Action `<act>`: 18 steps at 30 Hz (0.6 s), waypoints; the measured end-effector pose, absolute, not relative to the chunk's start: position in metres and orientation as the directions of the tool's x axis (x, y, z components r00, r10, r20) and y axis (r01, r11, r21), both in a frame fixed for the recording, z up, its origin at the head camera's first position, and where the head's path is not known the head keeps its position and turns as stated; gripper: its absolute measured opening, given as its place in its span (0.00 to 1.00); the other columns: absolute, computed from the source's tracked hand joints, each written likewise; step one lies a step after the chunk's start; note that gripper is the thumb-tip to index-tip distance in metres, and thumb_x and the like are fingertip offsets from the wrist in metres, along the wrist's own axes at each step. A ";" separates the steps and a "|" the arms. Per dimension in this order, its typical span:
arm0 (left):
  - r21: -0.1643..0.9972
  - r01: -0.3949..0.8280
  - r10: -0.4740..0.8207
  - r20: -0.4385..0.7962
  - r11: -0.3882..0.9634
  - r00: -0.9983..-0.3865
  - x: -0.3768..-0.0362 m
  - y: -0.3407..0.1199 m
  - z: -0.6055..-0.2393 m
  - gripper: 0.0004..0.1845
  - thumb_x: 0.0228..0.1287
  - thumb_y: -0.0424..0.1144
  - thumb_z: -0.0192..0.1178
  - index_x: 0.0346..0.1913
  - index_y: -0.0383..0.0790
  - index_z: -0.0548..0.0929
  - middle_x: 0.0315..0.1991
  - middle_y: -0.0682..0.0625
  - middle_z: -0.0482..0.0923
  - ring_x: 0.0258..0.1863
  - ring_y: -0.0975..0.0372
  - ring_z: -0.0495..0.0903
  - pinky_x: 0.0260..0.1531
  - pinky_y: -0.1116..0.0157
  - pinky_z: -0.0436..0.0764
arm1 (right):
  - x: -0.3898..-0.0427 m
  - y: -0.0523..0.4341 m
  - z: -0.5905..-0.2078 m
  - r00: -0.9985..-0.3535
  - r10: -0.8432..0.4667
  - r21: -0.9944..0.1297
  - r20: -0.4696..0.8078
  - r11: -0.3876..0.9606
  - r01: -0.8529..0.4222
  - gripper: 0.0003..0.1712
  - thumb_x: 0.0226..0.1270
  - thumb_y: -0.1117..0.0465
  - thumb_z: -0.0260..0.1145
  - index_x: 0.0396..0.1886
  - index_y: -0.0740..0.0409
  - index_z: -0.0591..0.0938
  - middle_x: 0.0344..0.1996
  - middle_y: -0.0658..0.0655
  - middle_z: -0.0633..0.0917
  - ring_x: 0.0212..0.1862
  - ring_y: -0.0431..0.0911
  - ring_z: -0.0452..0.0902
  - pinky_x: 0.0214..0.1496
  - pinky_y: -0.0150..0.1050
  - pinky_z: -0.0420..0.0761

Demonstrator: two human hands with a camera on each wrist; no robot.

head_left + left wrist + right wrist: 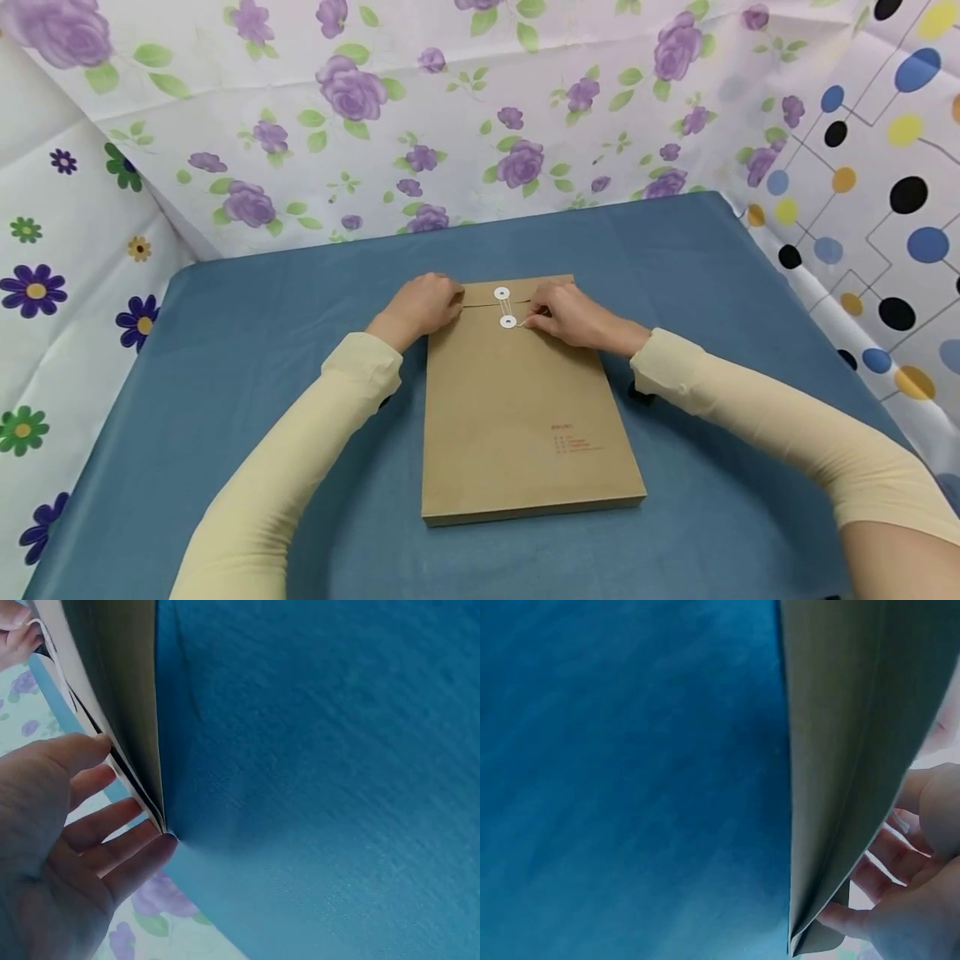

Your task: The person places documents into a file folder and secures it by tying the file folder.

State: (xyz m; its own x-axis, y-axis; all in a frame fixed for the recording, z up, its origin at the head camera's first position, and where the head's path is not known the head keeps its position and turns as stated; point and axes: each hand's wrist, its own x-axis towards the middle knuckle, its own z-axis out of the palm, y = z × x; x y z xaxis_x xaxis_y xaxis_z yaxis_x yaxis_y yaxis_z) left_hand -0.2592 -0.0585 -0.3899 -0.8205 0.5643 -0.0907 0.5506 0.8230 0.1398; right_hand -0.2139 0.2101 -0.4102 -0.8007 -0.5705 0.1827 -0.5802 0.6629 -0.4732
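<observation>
A brown paper document envelope (517,392) lies flat, its top flap (480,292) folded down. Two white round buttons, one on the flap (502,293) and one on the body (507,322), have thin white string (506,307) running between them. My right hand (573,315) pinches the string's loose end beside the lower button. In the right wrist view its other fingers (844,919) reach the envelope's side edge. My left hand (426,304) rests at the upper left edge; the left wrist view shows thumb and loosely extended fingers (139,866) touching that edge.
The envelope lies on a table with a blue cloth (225,375). Behind hangs a white curtain with purple roses (450,125). Patterned sheets stand at the left (67,233) and right (870,217). A small dark object (641,393) shows under the right forearm.
</observation>
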 end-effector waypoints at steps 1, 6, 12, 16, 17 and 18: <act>0.140 0.558 0.571 -0.082 0.818 -0.817 -0.259 -0.059 -0.389 0.14 0.77 0.37 0.57 0.58 0.38 0.86 0.53 0.39 0.84 0.49 0.48 0.83 0.49 0.51 0.81 | -0.214 0.210 -0.410 -0.797 -0.572 -0.469 0.192 0.660 -0.587 0.03 0.70 0.63 0.72 0.38 0.58 0.89 0.35 0.55 0.85 0.35 0.45 0.79 0.39 0.43 0.79; 0.131 0.566 0.574 -0.036 0.814 -0.818 -0.258 -0.062 -0.388 0.13 0.75 0.35 0.57 0.54 0.36 0.88 0.50 0.39 0.85 0.46 0.48 0.84 0.46 0.51 0.82 | -0.221 0.209 -0.413 -0.779 -0.586 -0.460 0.221 0.642 -0.613 0.03 0.70 0.63 0.72 0.36 0.57 0.89 0.33 0.54 0.84 0.35 0.46 0.78 0.40 0.43 0.78; 0.128 0.503 0.508 -0.004 0.855 -0.862 -0.257 -0.063 -0.389 0.12 0.76 0.33 0.56 0.45 0.34 0.89 0.43 0.38 0.85 0.42 0.48 0.84 0.43 0.53 0.82 | -0.233 0.202 -0.415 -0.778 -0.592 -0.462 0.209 0.642 -0.612 0.04 0.72 0.62 0.70 0.37 0.57 0.88 0.35 0.54 0.83 0.37 0.47 0.77 0.41 0.44 0.78; 0.145 0.450 0.456 -0.009 0.881 -0.890 -0.258 -0.064 -0.389 0.13 0.77 0.34 0.55 0.41 0.33 0.89 0.41 0.38 0.85 0.39 0.48 0.84 0.39 0.53 0.82 | -0.235 0.198 -0.414 -0.784 -0.591 -0.474 0.191 0.644 -0.601 0.04 0.73 0.62 0.70 0.38 0.57 0.88 0.38 0.56 0.83 0.38 0.48 0.77 0.42 0.45 0.78; 0.148 0.444 0.450 -0.011 0.884 -0.893 -0.258 -0.063 -0.389 0.13 0.77 0.34 0.55 0.40 0.33 0.89 0.41 0.38 0.85 0.38 0.48 0.84 0.38 0.53 0.82 | -0.235 0.198 -0.413 -0.786 -0.590 -0.478 0.185 0.645 -0.596 0.04 0.73 0.62 0.69 0.38 0.58 0.88 0.39 0.56 0.83 0.38 0.48 0.78 0.42 0.45 0.78; 0.150 0.439 0.446 -0.011 0.886 -0.895 -0.259 -0.063 -0.389 0.14 0.78 0.34 0.54 0.39 0.33 0.89 0.40 0.37 0.85 0.38 0.48 0.84 0.38 0.53 0.82 | -0.236 0.198 -0.412 -0.788 -0.589 -0.480 0.180 0.646 -0.593 0.04 0.73 0.62 0.69 0.39 0.58 0.88 0.39 0.56 0.83 0.38 0.48 0.78 0.42 0.45 0.78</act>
